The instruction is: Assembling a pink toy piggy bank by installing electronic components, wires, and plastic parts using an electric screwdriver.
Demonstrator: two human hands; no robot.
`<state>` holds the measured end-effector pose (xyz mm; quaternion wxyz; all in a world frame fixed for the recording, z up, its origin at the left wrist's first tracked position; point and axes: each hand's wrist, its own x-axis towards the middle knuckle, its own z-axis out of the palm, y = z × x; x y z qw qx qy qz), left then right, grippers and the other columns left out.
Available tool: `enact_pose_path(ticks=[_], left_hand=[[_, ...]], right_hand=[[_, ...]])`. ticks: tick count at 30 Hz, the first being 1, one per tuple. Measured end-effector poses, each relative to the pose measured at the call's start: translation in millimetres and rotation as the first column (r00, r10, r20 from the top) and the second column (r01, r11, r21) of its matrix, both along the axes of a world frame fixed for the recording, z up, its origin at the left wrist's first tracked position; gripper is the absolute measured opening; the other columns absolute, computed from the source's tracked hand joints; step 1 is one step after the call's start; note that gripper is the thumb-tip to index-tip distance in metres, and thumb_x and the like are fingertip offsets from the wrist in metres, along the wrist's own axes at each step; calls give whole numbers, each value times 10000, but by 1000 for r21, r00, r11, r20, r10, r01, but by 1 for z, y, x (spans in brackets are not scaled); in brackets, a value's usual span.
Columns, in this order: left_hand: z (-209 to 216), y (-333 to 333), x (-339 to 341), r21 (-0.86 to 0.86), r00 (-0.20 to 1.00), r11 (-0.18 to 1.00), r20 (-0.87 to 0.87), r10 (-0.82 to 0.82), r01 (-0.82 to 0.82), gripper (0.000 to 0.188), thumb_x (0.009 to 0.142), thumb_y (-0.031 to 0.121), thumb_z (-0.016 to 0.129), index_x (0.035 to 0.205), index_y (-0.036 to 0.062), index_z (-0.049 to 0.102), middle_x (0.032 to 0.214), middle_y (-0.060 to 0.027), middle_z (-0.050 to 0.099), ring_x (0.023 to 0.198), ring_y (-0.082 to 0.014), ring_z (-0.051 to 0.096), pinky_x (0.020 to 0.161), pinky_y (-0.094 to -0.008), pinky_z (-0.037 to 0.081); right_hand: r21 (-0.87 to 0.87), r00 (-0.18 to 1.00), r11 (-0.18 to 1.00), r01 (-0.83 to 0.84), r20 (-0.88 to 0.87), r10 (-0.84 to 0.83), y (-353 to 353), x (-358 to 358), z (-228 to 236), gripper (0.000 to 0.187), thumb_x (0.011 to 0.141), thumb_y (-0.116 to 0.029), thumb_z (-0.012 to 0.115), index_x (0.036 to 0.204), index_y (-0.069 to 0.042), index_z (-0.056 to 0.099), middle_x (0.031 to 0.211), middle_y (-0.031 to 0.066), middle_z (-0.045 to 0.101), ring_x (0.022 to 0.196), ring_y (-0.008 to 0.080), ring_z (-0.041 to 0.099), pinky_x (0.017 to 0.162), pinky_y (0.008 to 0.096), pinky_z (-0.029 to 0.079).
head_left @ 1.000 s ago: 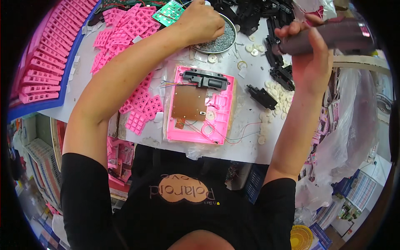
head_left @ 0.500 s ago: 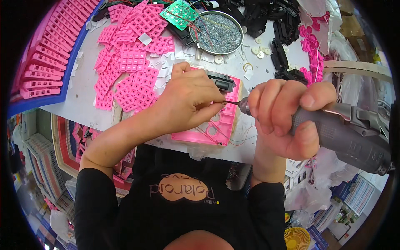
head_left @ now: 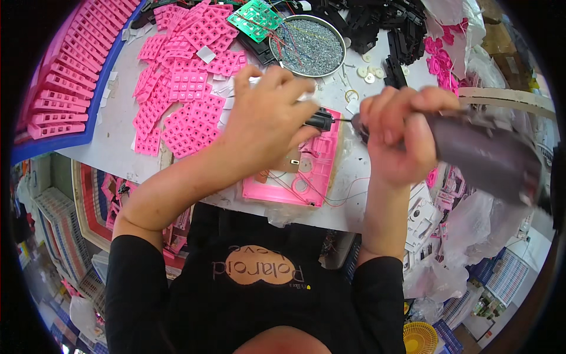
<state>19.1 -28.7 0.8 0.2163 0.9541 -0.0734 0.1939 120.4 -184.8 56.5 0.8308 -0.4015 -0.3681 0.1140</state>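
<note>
A pink plastic housing (head_left: 277, 193) lies on the table in front of me, with thin red wires, a small brown board (head_left: 289, 163) and a black part (head_left: 321, 121) in it. Over its upper left hovers my left hand (head_left: 265, 121), blurred by motion, fingers apart and nothing visible in them; it hides part of the housing. My right hand (head_left: 401, 133) is wrapped round a dark grey electric screwdriver (head_left: 483, 153) at the right. Its thin bit points left, the tip close to the right end of the black part; whether they touch is unclear.
Past the housing stands a round tin of screws (head_left: 312, 44), beside a green circuit board (head_left: 254, 20). Pink keypad pieces (head_left: 188, 88) are heaped to the left, near a blue crate (head_left: 88, 138) of pink parts. Black parts (head_left: 407, 35) and white discs (head_left: 370, 74) lie at the far right.
My left hand has risen away from the bit, its fingers spreading. The screwdriver has shifted up slightly, its bit now beside the black part's end.
</note>
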Motion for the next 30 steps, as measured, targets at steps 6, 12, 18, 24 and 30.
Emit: enact_pose_path(ticks=[6,12,18,24,30], left_hand=[[-7,4,4,30,999,999,-35,-21,22,244,751,249,793,950,153,690,1001,35,631,1052,-186,558,985,-511,312],[-9,7,8,-23,997,998,-54,-59,58,255,762,216,775,983,126,686,998,-14,633,1062,-217,566,969,-491,319],[2,17,31,-271,897,935,-316,-310,228,289,765,151,749,1006,37,636,1080,-143,643,1000,-389,607,838,-483,466],[73,36,-35,-245,991,961,-6,-135,130,461,731,30,753,1151,53,564,1258,-175,609,1148,-350,611,972,-421,483],[113,176,-203,-219,779,952,-626,31,-213,705,705,-19,668,1391,32,514,1343,-202,543,1260,-350,538,1101,-438,390]], right_hand=[[-207,996,974,92,20,-90,16,9,-24,148,918,-56,541,1047,-58,467,628,46,460,507,138,426,506,335,405],[-293,954,946,137,297,-46,17,13,-47,188,867,16,603,978,-40,462,657,61,524,534,126,478,506,302,425],[-304,953,903,-303,-78,294,20,54,-25,284,856,-112,706,1084,-5,574,743,80,621,601,151,568,538,281,465],[-562,812,587,584,411,-415,-96,95,-7,316,892,-172,710,1156,-6,666,873,87,714,739,183,662,685,307,527],[-627,693,-412,661,720,17,-237,112,-39,235,860,-217,696,1035,-68,747,969,168,733,906,343,707,820,433,546]])
